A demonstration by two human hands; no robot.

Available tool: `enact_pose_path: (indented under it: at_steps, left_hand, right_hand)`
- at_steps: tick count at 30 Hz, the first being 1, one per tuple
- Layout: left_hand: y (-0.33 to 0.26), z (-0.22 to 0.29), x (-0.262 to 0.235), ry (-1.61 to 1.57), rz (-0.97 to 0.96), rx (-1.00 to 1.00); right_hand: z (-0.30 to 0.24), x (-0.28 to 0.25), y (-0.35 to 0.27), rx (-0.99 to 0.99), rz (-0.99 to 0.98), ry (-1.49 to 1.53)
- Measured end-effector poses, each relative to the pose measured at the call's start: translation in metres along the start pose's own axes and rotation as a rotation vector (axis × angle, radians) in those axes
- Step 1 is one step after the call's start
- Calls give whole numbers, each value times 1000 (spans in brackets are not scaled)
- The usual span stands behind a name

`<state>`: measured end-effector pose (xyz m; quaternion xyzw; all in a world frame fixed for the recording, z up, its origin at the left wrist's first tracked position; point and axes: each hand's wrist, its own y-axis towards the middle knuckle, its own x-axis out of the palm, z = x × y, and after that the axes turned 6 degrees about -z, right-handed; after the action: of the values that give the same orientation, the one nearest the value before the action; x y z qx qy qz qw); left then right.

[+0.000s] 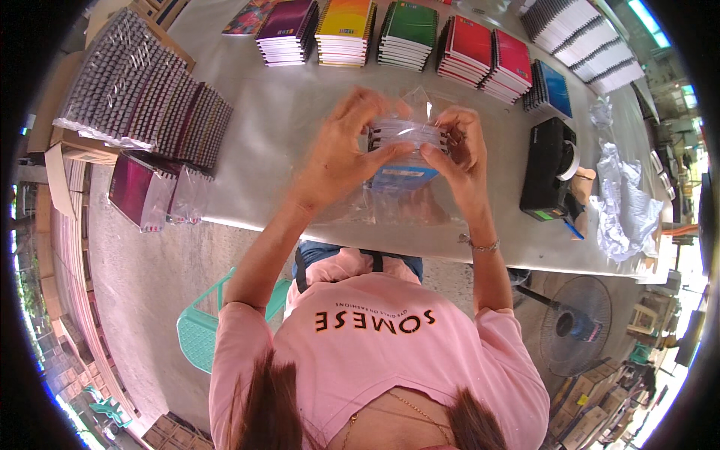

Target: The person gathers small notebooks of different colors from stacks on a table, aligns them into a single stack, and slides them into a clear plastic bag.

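Observation:
Between my two hands is a small stack of spiral notebooks (pixel 405 174) in clear plastic, its near face showing blue. My left hand (pixel 337 150) grips the stack's left side, thumb along the near edge; its far fingers are slightly blurred. Closed on the right side is my right hand (pixel 465 146), its thumb near the left one and its fingers bent at the plastic. Loose clear film (pixel 420 101) sticks up beyond the stack, and more film lies on the table below it.
Purple (pixel 289 22), yellow (pixel 345 26), green (pixel 409 30) and red notebook stacks (pixel 465 45) line the far side of the table (pixel 270 150). A black tape dispenser (pixel 541 169) and crumpled plastic (pixel 626 199) lie right. Piled notebooks (pixel 142 90) rise left. A green stool (pixel 199 330) stands below.

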<state>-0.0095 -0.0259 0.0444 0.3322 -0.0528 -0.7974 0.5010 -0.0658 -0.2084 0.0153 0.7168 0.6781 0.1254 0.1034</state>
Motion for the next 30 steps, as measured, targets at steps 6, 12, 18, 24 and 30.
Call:
enact_pose_path:
  at_steps: [6,12,18,24,30]
  left_hand:
    - [-10,-28,15,-781,-152,-388]
    - [-6,-21,13,-813,-198,-410]
    - [-10,-33,18,-781,-142,-341]
    - [-1,-36,5,-794,-293,-291]
    - [-14,-21,-2,-231,-215,58]
  right_hand:
    - [-5,-4,11,234,-146,139]
    - [6,-13,7,137,-183,-4]
    - [-3,-16,5,38,-284,-71]
    - [-3,-15,-4,44,-278,-229]
    - [7,-9,-13,-35,-191,-242]
